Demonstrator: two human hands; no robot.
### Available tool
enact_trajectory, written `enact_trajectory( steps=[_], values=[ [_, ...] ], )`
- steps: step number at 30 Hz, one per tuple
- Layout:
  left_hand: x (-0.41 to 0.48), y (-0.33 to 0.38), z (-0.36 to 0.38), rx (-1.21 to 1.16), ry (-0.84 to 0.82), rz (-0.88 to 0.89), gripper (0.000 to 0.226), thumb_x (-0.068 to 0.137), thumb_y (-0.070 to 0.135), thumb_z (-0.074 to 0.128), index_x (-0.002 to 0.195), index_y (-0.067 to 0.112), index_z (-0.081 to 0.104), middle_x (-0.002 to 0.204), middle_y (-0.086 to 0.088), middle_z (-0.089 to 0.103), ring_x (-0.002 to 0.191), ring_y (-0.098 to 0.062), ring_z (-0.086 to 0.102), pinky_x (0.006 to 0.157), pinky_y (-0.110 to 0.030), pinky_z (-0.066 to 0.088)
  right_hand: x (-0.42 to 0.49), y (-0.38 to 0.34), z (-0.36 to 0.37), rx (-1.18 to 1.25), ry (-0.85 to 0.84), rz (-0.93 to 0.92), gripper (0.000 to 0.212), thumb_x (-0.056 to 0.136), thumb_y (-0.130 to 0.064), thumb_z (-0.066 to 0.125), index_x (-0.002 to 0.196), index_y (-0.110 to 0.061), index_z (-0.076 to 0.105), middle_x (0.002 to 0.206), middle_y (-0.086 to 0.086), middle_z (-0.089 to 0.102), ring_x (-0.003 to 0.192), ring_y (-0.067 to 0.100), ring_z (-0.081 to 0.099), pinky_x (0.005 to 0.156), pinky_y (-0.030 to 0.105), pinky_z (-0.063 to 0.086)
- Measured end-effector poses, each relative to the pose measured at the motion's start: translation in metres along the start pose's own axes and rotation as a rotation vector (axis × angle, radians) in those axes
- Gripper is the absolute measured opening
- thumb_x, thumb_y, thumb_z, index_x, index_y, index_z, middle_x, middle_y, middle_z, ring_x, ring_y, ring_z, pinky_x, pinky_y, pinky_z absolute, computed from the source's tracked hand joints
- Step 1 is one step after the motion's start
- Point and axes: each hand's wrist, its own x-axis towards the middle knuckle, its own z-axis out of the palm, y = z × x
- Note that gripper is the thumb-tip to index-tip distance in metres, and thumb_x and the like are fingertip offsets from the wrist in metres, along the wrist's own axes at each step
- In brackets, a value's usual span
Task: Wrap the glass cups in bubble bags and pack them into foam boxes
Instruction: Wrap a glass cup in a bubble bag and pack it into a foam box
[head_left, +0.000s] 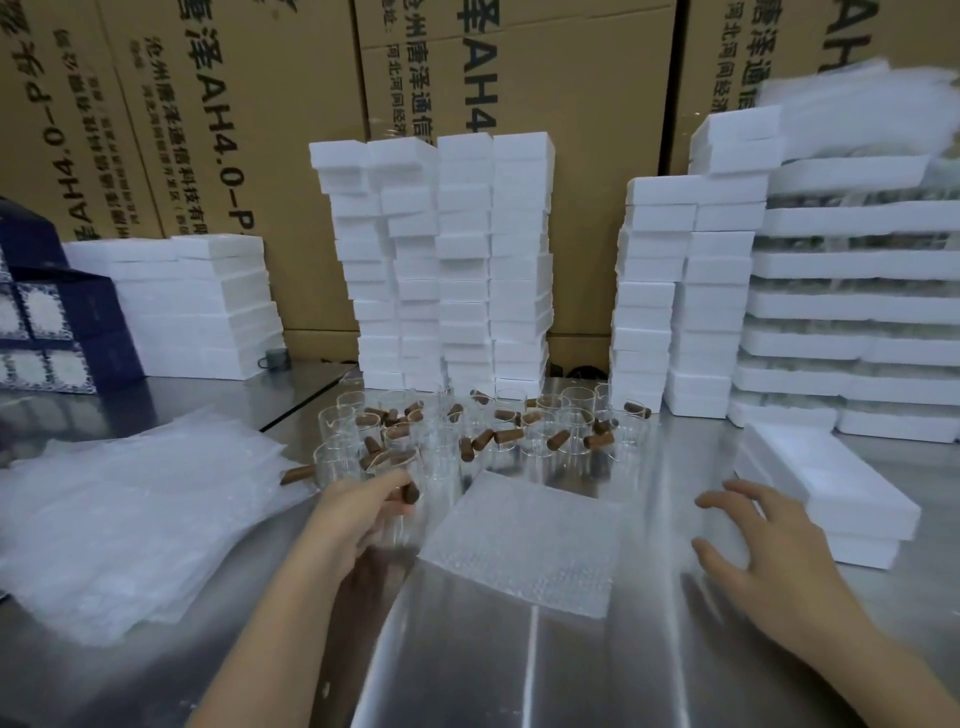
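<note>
Several clear glass cups with brown wooden handles (483, 426) stand clustered mid-table. My left hand (358, 514) grips one glass cup (402, 512) by its brown handle at the cluster's near-left edge. One bubble bag (524, 540) lies flat on the steel table in front of me. My right hand (763, 556) hovers with fingers spread, between the bubble bag and a short stack of white foam boxes (831, 493) at the right, holding nothing.
A heap of bubble bags (130, 519) lies at the left. Tall stacks of foam boxes (447, 260) stand behind the cups, with more foam box stacks (691, 291) at the right and foam boxes (197, 301) at the left. Blue gift boxes (47, 322) sit far left. Cardboard cartons (249, 104) form the back wall.
</note>
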Motion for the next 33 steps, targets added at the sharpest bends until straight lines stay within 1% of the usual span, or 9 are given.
enact_trajectory(
  steps=[4,7,11,15,19,21,25,28,33],
  values=[
    [-0.031,0.023,0.015,0.101,-0.066,0.077,0.028,0.084,0.041,0.083,0.086,0.013,0.083,0.069,0.007,0.078,0.052,-0.011,0.038,0.04,-0.019,0.023,-0.003,-0.016,-0.008,0.119,0.011,-0.076,0.027,0.088,-0.029,0.08,0.113,-0.034,0.07,0.127,-0.006,0.063,0.122,0.024,0.057,0.105,0.04,0.044],
    [-0.055,0.03,0.059,0.083,-0.263,0.087,0.027,0.085,0.042,0.083,0.09,0.015,0.084,0.084,0.005,0.083,0.071,-0.014,0.047,0.044,-0.021,0.029,-0.005,-0.052,-0.014,0.314,-0.064,-0.112,0.016,0.094,-0.043,0.072,0.109,-0.044,0.066,0.11,-0.024,0.067,0.103,0.003,0.065,0.086,0.026,0.052],
    [-0.077,0.019,0.115,-0.002,-0.442,0.015,0.024,0.085,0.038,0.08,0.076,0.017,0.086,0.087,0.003,0.083,0.065,-0.012,0.04,0.043,-0.021,0.024,-0.006,-0.1,-0.003,0.628,-0.192,-0.064,0.038,0.083,-0.066,0.074,0.112,-0.042,0.066,0.091,-0.015,0.075,0.083,0.005,0.071,0.068,0.013,0.05],
    [-0.076,0.013,0.145,-0.047,-0.439,0.074,0.021,0.089,0.035,0.081,0.085,0.015,0.088,0.08,0.001,0.08,0.057,-0.007,0.046,0.044,-0.023,0.023,0.006,-0.106,0.012,0.755,-0.142,0.085,0.027,0.08,-0.051,0.084,0.096,-0.035,0.07,0.076,-0.002,0.076,0.069,0.013,0.074,0.071,0.029,0.059],
    [-0.069,0.026,0.151,-0.033,-0.502,0.287,0.007,0.094,0.025,0.082,0.091,0.02,0.086,0.071,0.013,0.077,0.053,0.008,0.059,0.046,-0.008,0.038,0.027,-0.1,0.01,0.841,-0.12,0.153,0.006,0.091,-0.022,0.082,0.095,-0.021,0.077,0.081,0.001,0.08,0.076,0.017,0.079,0.078,0.05,0.062],
    [-0.059,0.04,0.145,0.063,-0.465,0.467,0.008,0.09,0.033,0.086,0.097,0.029,0.086,0.083,0.02,0.08,0.07,0.01,0.066,0.06,-0.011,0.047,0.041,-0.097,-0.001,0.824,-0.036,0.086,0.012,0.093,-0.021,0.079,0.101,-0.029,0.078,0.089,-0.009,0.081,0.082,0.011,0.079,0.08,0.043,0.063],
    [-0.041,0.044,0.13,0.13,-0.085,0.763,0.027,0.081,0.041,0.092,0.104,0.041,0.077,0.094,0.023,0.073,0.075,-0.006,0.064,0.068,-0.021,0.055,0.056,-0.09,-0.018,0.785,0.137,-0.016,0.036,0.095,-0.02,0.077,0.103,-0.056,0.072,0.098,-0.021,0.079,0.089,0.004,0.077,0.081,0.024,0.061],
    [-0.042,0.035,0.137,0.032,-0.131,0.942,0.017,0.088,0.038,0.086,0.103,0.043,0.08,0.098,0.022,0.076,0.078,-0.01,0.067,0.068,-0.019,0.054,0.05,-0.092,-0.017,0.804,0.219,-0.04,0.038,0.097,-0.023,0.075,0.108,-0.059,0.07,0.102,-0.023,0.077,0.087,0.005,0.078,0.078,0.015,0.057],
    [-0.053,0.04,0.145,-0.187,-0.253,0.93,0.011,0.098,0.03,0.076,0.096,0.039,0.081,0.086,0.01,0.077,0.07,-0.003,0.065,0.064,-0.016,0.051,0.045,-0.101,-0.018,0.724,0.304,-0.056,0.025,0.095,-0.03,0.078,0.113,-0.046,0.072,0.099,-0.025,0.077,0.082,0.004,0.077,0.07,0.014,0.054]
  ],
)
